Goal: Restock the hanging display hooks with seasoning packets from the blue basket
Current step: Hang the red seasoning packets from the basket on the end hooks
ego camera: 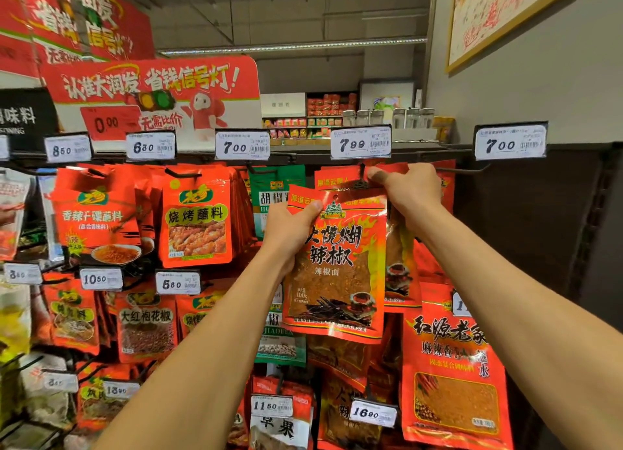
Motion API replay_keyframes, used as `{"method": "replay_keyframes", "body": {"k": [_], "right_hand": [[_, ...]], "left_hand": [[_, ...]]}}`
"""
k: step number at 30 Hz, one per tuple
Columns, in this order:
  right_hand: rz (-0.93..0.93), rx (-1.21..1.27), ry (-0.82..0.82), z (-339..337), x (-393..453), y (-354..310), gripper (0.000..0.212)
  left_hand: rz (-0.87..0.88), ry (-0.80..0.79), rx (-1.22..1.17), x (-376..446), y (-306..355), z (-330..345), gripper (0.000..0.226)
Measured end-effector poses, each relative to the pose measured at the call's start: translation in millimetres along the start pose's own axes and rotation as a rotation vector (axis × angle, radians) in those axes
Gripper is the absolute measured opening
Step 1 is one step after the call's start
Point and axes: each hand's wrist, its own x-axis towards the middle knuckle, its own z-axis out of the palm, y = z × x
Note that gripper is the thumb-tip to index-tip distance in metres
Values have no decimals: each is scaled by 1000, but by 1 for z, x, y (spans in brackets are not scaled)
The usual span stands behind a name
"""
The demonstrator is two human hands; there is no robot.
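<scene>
A red chili-powder seasoning packet (340, 267) with flame print and black characters hangs in front of the display, just below the 7.99 price tag (360, 142). My left hand (290, 228) grips its upper left edge, thumb on the front. My right hand (409, 190) pinches the packet's top right corner up at the black display hook (362, 171). More packets of the same kind hang behind it on that hook. The blue basket is out of sight.
Rows of hooks carry red and green seasoning packets (195, 217) with price tags to the left and below. An empty hook (462, 170) juts out under the right 7.00 tag (510, 142). A dark panel stands at right. A red promotional sign (151, 92) sits above.
</scene>
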Motion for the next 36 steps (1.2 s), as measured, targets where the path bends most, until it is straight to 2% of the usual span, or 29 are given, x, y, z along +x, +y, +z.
{"method": "replay_keyframes", "body": {"k": [5, 9, 11, 13, 18, 20, 24, 27, 29, 33, 36], "right_hand": [[20, 59, -15, -3, 1, 7, 35], [-88, 340, 78, -11, -11, 10, 33], [-89, 413, 21, -14, -16, 11, 28], [-56, 455, -71, -18, -17, 11, 38], [-73, 328, -129, -18, -11, 10, 35], [-75, 229, -90, -17, -9, 9, 34], [-71, 97, 4, -13, -6, 5, 47], [-60, 59, 21, -12, -6, 10, 48], [-50, 57, 24, -11, -7, 16, 48], [-28, 34, 33, -7, -8, 22, 61], [-51, 44, 22, -8, -13, 27, 45]], "left_hand": [[-1, -40, -64, 2, 2, -1, 11], [41, -36, -59, 5, 16, 14, 12], [32, -31, -45, 7, 23, 24, 15], [9, -27, -50, 9, 29, 31, 19], [-21, -3, -62, 14, 41, 40, 28], [-28, 35, -31, 16, 44, 44, 35], [-49, 55, 11, 19, 45, 48, 39], [-65, 44, 20, 20, 45, 48, 34], [-42, 54, 50, 21, 41, 46, 31], [23, 67, 129, 20, 35, 45, 37], [116, 85, 142, 12, 27, 37, 27]]}}
